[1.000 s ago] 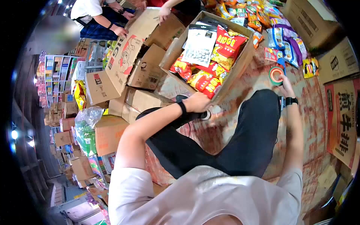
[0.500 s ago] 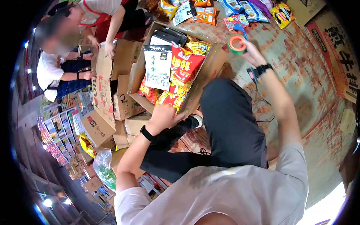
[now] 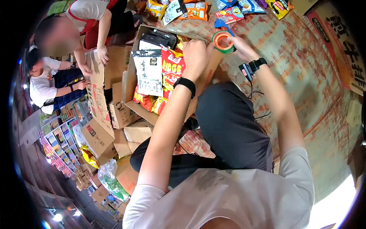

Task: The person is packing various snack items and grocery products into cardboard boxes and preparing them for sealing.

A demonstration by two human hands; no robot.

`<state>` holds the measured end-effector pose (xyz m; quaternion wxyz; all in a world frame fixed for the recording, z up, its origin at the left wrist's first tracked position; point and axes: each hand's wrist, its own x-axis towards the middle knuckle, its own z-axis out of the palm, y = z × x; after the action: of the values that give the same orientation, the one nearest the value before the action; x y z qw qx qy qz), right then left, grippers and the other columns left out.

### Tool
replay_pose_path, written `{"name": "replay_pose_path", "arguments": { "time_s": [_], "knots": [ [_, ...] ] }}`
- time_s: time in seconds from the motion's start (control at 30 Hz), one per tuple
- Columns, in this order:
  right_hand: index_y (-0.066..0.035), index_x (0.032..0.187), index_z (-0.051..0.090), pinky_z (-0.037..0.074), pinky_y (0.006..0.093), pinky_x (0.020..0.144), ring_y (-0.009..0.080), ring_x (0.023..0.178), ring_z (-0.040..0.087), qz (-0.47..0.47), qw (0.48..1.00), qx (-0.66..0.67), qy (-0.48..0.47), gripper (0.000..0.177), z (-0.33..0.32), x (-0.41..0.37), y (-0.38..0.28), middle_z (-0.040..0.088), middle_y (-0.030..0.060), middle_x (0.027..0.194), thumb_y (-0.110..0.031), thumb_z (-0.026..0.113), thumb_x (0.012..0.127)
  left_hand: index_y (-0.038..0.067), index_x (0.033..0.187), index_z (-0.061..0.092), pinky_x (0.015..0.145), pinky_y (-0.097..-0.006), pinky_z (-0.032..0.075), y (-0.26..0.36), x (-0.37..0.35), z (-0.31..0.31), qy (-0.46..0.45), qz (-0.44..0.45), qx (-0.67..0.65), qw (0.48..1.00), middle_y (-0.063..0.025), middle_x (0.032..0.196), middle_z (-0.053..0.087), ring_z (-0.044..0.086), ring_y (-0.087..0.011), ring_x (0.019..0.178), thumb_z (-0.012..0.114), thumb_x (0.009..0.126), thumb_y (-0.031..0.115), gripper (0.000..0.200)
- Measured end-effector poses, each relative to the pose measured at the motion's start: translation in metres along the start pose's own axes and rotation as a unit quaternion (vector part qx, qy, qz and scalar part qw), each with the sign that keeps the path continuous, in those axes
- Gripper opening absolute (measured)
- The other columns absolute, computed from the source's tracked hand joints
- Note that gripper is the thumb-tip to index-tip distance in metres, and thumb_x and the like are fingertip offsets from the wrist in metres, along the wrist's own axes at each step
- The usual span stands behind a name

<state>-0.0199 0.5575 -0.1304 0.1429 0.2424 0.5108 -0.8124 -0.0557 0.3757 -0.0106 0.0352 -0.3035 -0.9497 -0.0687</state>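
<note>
My right hand [image 3: 243, 49] is closed on a tape dispenser with a blue end [image 3: 223, 25], carrying a roll of tape [image 3: 224, 50] with a green and orange rim. My left hand [image 3: 196, 58] is beside the roll, over the right side of an open cardboard box [image 3: 212, 68]. Its fingers are half curled with the thumb apart toward the tape; nothing shows in them, though the fingertips are partly hidden. Inside the box are a white snack pouch [image 3: 149, 74], a red chip bag [image 3: 169, 65], and several red and yellow bags [image 3: 159, 104].
Several snack bags [image 3: 195, 12] lie on the worn floor beyond the box. At left, two people handle another cardboard box [image 3: 100, 101]. A printed carton [image 3: 335, 49] is at right. A cable [image 3: 263, 116] runs over the floor near my knee.
My left hand has left the near end of the box and moved up and right to beside the tape roll. The view has shifted slightly; my right hand still holds the dispenser.
</note>
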Motion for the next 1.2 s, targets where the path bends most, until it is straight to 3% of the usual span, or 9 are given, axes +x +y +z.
{"name": "replay_pose_path", "arguments": {
  "time_s": [0.33, 0.6, 0.8, 0.83, 0.9, 0.97, 1.07, 1.13, 1.2],
  "knots": [
    [-0.013, 0.081, 0.055, 0.042, 0.0268, 0.073, 0.006, 0.076, 0.052, 0.014, 0.991, 0.121, -0.048, 0.012, -0.039, -0.019, 0.008, 0.054, -0.0055, 0.081, -0.022, 0.059, 0.088, 0.003, 0.061, 0.066, 0.072, -0.0442, 0.044, 0.019, -0.039, -0.005, -0.045, 0.128, -0.009, 0.991, -0.0186, 0.06, 0.06, 0.06, -0.0354, 0.062, 0.063, 0.086, 0.029, 0.036],
    [-0.011, 0.083, 0.059, 0.043, 0.0312, 0.06, 0.0072, 0.069, 0.05, 0.094, 0.983, -0.065, -0.141, 0.018, -0.039, -0.049, 0.055, 0.054, -0.0032, 0.079, -0.029, 0.061, 0.083, 0.006, 0.07, 0.061, 0.077, -0.0383, 0.041, 0.044, -0.104, -0.03, -0.089, 0.194, -0.15, 0.965, -0.0106, 0.068, 0.056, 0.056, -0.0272, 0.076, 0.058, 0.075, 0.022, 0.017],
    [0.0, 0.086, 0.059, 0.042, 0.0253, 0.062, 0.0094, 0.068, 0.052, -0.057, 0.996, -0.015, 0.063, 0.019, 0.036, -0.016, 0.038, 0.055, 0.0001, 0.075, -0.018, 0.062, 0.082, 0.008, 0.07, 0.059, 0.08, -0.0372, 0.041, 0.045, -0.1, -0.026, -0.12, 0.22, -0.124, 0.96, -0.0087, 0.071, 0.056, 0.055, -0.0257, 0.08, 0.056, 0.076, 0.015, 0.01],
    [0.002, 0.084, 0.06, 0.044, 0.0274, 0.063, 0.0097, 0.071, 0.053, -0.059, 0.997, -0.025, -0.036, 0.019, 0.039, 0.002, 0.026, 0.057, 0.0013, 0.078, -0.017, 0.062, 0.081, 0.008, 0.07, 0.059, 0.08, -0.0372, 0.041, 0.044, -0.103, -0.021, -0.119, 0.214, -0.124, 0.962, -0.0087, 0.071, 0.056, 0.055, -0.0257, 0.08, 0.056, 0.076, 0.015, 0.01],
    [0.002, 0.083, 0.061, 0.043, 0.0291, 0.064, 0.0103, 0.073, 0.053, -0.076, 0.989, -0.12, 0.028, 0.019, 0.067, 0.068, 0.027, 0.059, 0.0028, 0.08, -0.016, 0.061, 0.081, 0.009, 0.069, 0.059, 0.082, -0.0367, 0.041, 0.038, -0.108, -0.008, -0.085, 0.23, -0.086, 0.966, -0.0081, 0.072, 0.057, 0.056, -0.0243, 0.08, 0.056, 0.075, 0.012, 0.007],
    [0.0, 0.071, 0.063, 0.041, 0.0305, 0.06, 0.0134, 0.067, 0.055, -0.112, 0.994, 0.006, -0.001, 0.019, 0.098, 0.117, 0.005, 0.061, 0.0048, 0.071, -0.018, 0.064, 0.077, 0.01, 0.071, 0.062, 0.084, -0.0357, 0.041, 0.038, -0.11, -0.007, -0.119, 0.21, -0.096, 0.966, -0.0068, 0.074, 0.058, 0.056, -0.0223, 0.083, 0.057, 0.073, 0.011, 0.005],
    [-0.004, 0.079, 0.067, 0.047, 0.032, 0.066, 0.014, 0.072, 0.058, -0.089, 0.993, -0.075, -0.007, 0.023, 0.12, 0.19, -0.01, 0.064, 0.0024, 0.077, -0.026, 0.06, 0.085, 0.01, 0.069, 0.065, 0.085, -0.0351, 0.04, 0.041, -0.11, -0.009, -0.14, 0.214, -0.083, 0.963, -0.0057, 0.071, 0.059, 0.056, -0.0225, 0.084, 0.061, 0.069, 0.016, 0.008],
    [-0.008, 0.1, 0.066, 0.048, 0.0289, 0.078, 0.0111, 0.087, 0.057, 0.004, 0.978, 0.161, -0.133, 0.023, 0.136, 0.164, -0.04, 0.064, 0.0022, 0.097, -0.026, 0.053, 0.091, 0.01, 0.064, 0.066, 0.083, -0.0355, 0.041, 0.042, -0.111, -0.015, -0.146, 0.203, -0.062, 0.966, -0.0059, 0.069, 0.059, 0.057, -0.0238, 0.082, 0.061, 0.07, 0.017, 0.01],
    [-0.005, 0.115, 0.062, 0.05, 0.0297, 0.086, 0.0142, 0.098, 0.061, -0.035, 0.987, 0.082, -0.136, 0.03, 0.132, 0.134, -0.047, 0.065, 0.0049, 0.108, -0.024, 0.054, 0.094, 0.01, 0.063, 0.066, 0.081, -0.0349, 0.041, 0.043, -0.113, -0.019, -0.125, 0.182, -0.046, 0.974, -0.0064, 0.071, 0.059, 0.056, -0.0241, 0.08, 0.061, 0.069, 0.017, 0.011]
  ]
}}
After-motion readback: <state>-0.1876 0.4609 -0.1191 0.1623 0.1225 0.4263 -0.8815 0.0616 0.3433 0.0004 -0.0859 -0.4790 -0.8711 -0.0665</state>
